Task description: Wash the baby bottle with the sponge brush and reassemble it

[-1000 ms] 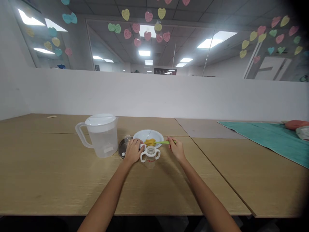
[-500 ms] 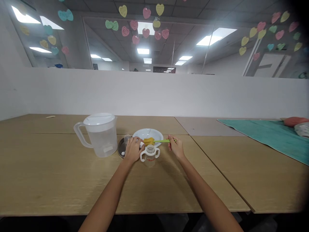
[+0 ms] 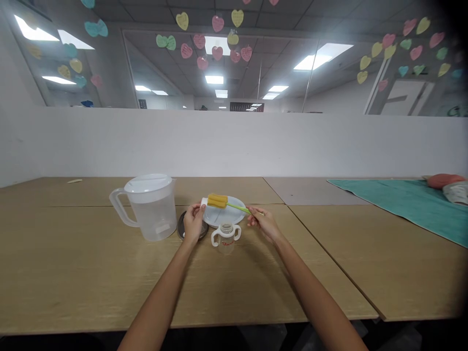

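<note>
your left hand: fingers pinched on a small white cap, seen against the left edge of a pale plate. your right hand: fingers grasping the thin green handle of a brush, at the end away from its yellow sponge head. the brush: one, sloping down toward your right hand, its sponge seen above the plate and pointed at the cap; whether sponge and cap touch, you cannot tell from here. one clear bottle, upright and open at the top, two white side handles, red lettering, on the bench between your forearms, just in front of the plate. one dark round dish, partly hidden by your left hand. one clear pitcher, white lid on, handle facing left, to the left of the dish. one green cloth, spread flat at far right, with a reddish item lying by its far edge.
</note>
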{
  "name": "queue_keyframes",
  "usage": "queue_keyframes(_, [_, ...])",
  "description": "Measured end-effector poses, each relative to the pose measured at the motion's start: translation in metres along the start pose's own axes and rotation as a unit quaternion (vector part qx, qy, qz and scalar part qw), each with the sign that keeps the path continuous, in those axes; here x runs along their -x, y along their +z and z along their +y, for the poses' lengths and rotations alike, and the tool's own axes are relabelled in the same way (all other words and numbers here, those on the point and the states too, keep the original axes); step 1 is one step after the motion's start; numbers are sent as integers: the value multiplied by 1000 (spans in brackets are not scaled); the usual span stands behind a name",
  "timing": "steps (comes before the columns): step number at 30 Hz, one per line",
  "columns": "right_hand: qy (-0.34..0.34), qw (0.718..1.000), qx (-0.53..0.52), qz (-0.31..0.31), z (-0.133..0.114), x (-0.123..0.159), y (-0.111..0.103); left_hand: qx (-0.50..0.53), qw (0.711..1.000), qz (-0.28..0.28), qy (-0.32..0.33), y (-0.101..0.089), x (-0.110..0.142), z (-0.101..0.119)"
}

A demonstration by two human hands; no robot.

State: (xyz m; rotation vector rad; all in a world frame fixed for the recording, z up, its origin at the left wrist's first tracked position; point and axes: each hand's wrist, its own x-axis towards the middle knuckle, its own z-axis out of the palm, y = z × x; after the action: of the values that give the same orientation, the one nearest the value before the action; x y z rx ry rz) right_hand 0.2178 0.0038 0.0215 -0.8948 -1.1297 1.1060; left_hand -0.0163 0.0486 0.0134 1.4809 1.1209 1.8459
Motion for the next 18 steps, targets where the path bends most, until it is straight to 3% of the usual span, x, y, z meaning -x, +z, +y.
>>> queue_keyframes(3, [25,998,-3,-65,2,2,2,163,984,11,-65,2,-2,5])
queue_keyframes(7, [41,993,53,-93,5,3,3,249,964,-21,-85,2,-1,16])
queue_keyframes(11, [32,993,88,-69,5,2,2,258,962,-47,-78,3,2,21])
queue_keyframes(15, [25,992,114,-40,6,1,3,203,975,-77,-55,3,2,20])
queue_keyframes(18, [10,988,154,-23,6,0,3,177,981,-64,-40,2,1,18])
